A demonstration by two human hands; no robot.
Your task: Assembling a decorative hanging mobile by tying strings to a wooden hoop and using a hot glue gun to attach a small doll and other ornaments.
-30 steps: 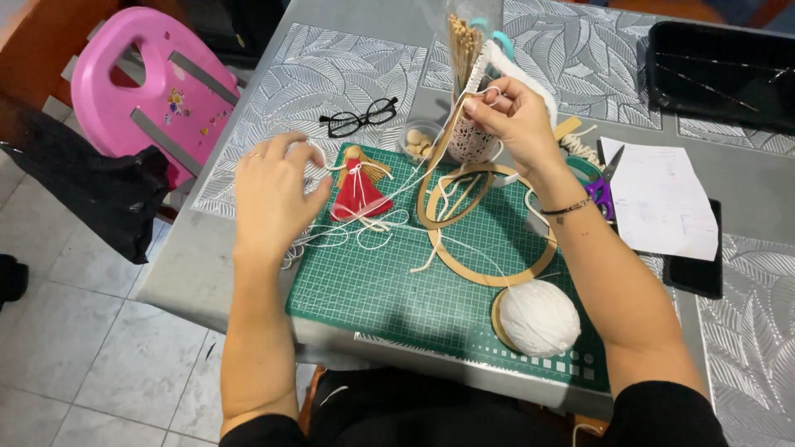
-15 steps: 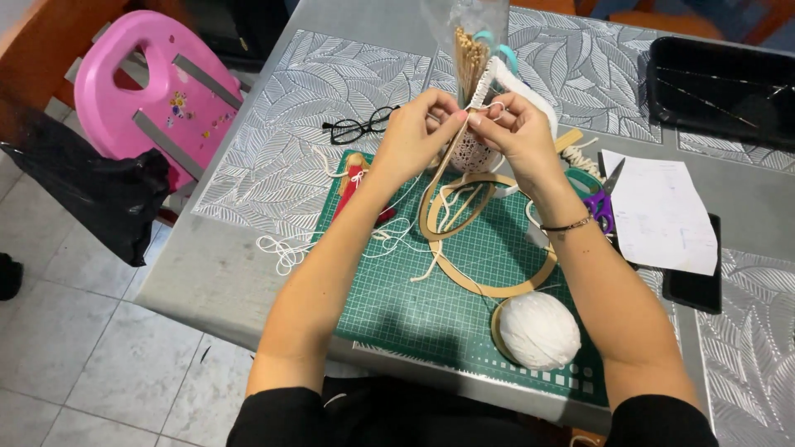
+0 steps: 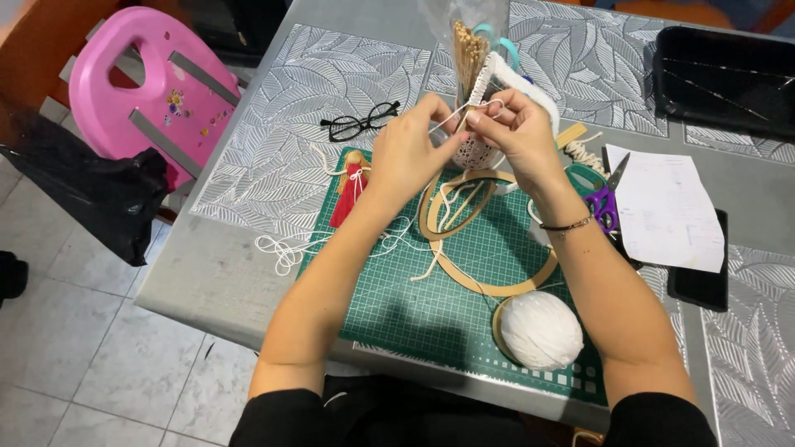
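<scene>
My left hand (image 3: 411, 151) and my right hand (image 3: 515, 132) meet above the green cutting mat (image 3: 389, 306), both pinching a thin white cord (image 3: 443, 122) at a white woven piece (image 3: 479, 153) on a wooden hoop. Loose cord (image 3: 290, 247) trails off the mat's left edge. A larger wooden hoop (image 3: 497, 285) lies flat on the mat under my wrists. A ball of white yarn (image 3: 541, 331) rests at the mat's near right. A small red-dressed doll (image 3: 349, 192) lies at the mat's left.
Black glasses (image 3: 360, 122) lie on the leaf-patterned table (image 3: 273, 165). Scissors (image 3: 606, 194), a white paper (image 3: 669, 211) and a dark phone (image 3: 700, 285) are at right. A black tray (image 3: 725, 79) sits far right, a pink chair (image 3: 145, 87) at left.
My left hand lifted off the red doll and the mat and rose to join my right hand at the cord. The right hand stayed at the woven piece.
</scene>
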